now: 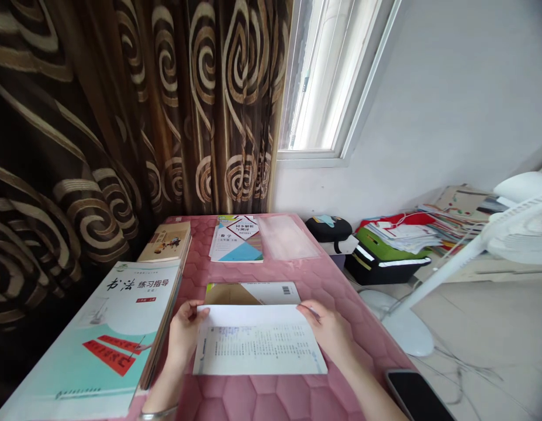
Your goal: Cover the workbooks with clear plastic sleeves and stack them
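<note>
A printed paper sheet (259, 351) is spread in front of me, with columns of text and some handwriting near its left side. Along its far edge runs a blank white strip, which looks folded over. My left hand (186, 327) pinches the far left corner between thumb and fingers. At the far right corner, my right hand (328, 330) grips the same sheet. Just beyond the sheet lies a book (275, 290) with a gold and white cover and a barcode, its near part hidden by the paper.
A stack topped by a green-and-white calligraphy workbook (121, 321) lies left, with a brown booklet (164, 241) behind. Maths books (236, 241) and a clear plastic cover (290, 237) lie at the pink table's (248, 397) far end. A phone (417, 394) and a fan (441, 269) are right.
</note>
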`<state>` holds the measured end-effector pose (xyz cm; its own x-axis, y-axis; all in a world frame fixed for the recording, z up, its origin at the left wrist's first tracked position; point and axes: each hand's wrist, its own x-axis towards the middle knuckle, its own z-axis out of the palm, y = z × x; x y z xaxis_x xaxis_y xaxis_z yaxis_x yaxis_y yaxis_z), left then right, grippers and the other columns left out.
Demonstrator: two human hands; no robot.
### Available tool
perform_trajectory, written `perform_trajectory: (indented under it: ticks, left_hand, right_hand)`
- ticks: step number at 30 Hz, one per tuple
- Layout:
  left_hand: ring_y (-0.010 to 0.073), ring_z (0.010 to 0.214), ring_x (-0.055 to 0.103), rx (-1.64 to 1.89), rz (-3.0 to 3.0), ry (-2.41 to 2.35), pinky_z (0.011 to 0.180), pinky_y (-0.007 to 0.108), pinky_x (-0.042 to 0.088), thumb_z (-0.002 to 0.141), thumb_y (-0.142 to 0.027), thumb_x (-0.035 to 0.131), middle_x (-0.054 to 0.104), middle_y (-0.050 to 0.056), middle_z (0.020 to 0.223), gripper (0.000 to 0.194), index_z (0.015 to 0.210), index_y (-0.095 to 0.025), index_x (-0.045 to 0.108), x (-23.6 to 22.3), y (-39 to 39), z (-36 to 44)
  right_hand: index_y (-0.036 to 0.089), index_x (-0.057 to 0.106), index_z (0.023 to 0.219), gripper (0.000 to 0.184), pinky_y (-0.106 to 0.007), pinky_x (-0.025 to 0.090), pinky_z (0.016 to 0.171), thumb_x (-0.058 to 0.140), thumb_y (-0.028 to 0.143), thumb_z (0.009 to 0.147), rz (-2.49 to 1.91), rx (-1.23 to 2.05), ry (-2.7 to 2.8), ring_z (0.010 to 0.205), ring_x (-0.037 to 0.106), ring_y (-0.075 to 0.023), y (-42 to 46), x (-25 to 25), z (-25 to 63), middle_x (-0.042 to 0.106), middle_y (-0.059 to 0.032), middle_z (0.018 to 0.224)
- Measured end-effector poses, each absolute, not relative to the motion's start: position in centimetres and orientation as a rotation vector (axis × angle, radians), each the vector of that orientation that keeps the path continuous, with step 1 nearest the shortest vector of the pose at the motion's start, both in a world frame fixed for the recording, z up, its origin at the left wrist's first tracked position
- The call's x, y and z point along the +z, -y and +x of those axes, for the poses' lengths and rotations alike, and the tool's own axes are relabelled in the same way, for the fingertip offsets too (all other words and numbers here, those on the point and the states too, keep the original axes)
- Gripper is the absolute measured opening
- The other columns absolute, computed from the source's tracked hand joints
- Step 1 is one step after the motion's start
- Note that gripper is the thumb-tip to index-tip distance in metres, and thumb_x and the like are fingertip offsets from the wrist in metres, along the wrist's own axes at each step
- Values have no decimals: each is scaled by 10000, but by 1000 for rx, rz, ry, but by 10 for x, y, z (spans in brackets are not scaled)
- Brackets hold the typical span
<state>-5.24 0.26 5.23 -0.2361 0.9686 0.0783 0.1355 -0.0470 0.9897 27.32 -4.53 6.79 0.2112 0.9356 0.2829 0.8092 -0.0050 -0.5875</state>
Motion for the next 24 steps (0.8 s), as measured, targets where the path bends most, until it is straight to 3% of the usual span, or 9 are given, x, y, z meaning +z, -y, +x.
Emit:
perform_trajectory:
  ticks: [4, 9, 12, 17, 21, 24]
  left_hand:
    - [159, 625, 605, 1443, 1198, -1434, 565, 247, 443, 590, -483, 722, 680, 25, 689, 411, 827, -163, 623, 60, -21, -45]
    - [170, 651, 623, 1447, 1219, -1475, 589, 254, 447, 594, -498, 705, 699, 42, 724, 437, 859, -164, 611, 59, -37, -40]
    - [176, 636, 629, 1435, 1260, -1553, 597, 265, 454, 609, -498, 688, 704, 41, 723, 444, 895, -171, 599, 53, -42, -38]
    - [203, 644, 652, 1354, 1325, -1684, 611, 294, 480, 667, -463, 652, 713, 54, 766, 381, 920, -188, 578, 50, -43, -37]
    - [266, 856, 663, 1401, 1609, -1868, 753, 398, 516, 787, -383, 554, 683, 114, 953, 330, 1039, -170, 560, 58, -23, -30]
    - [314, 1072, 588, 1374, 2095, -1924, 908, 500, 466, 864, -294, 481, 601, 187, 1161, 309, 1126, -152, 565, 55, 8, -16]
  right_hand:
    - [247, 687, 879, 363, -311, 478, 663, 425, 497, 903, -1775, 140, 1550, 722, 656, -220, 32, 76, 270, 729, -47, 805]
    - [247, 678, 1058, 298, -443, 366, 972, 434, 369, 940, -1557, -330, 1718, 1082, 574, -256, 24, 75, 234, 670, -86, 1146]
    - [302, 629, 1181, 299, -483, 263, 1075, 444, 285, 947, -1410, -347, 2025, 1256, 473, -249, 25, 72, 196, 591, -41, 1314]
    - [319, 511, 1337, 418, -544, 205, 1118, 512, 325, 920, -1384, -242, 2250, 1383, 325, -287, 23, 52, 157, 388, -42, 1504]
    - [346, 451, 1384, 460, -551, 201, 1127, 502, 302, 929, -1434, -259, 2244, 1389, 325, -282, 15, 36, 162, 360, -36, 1519]
    - [352, 408, 1413, 480, -560, 200, 1127, 469, 271, 945, -1469, -277, 2210, 1400, 305, -281, 10, 32, 169, 341, -26, 1528]
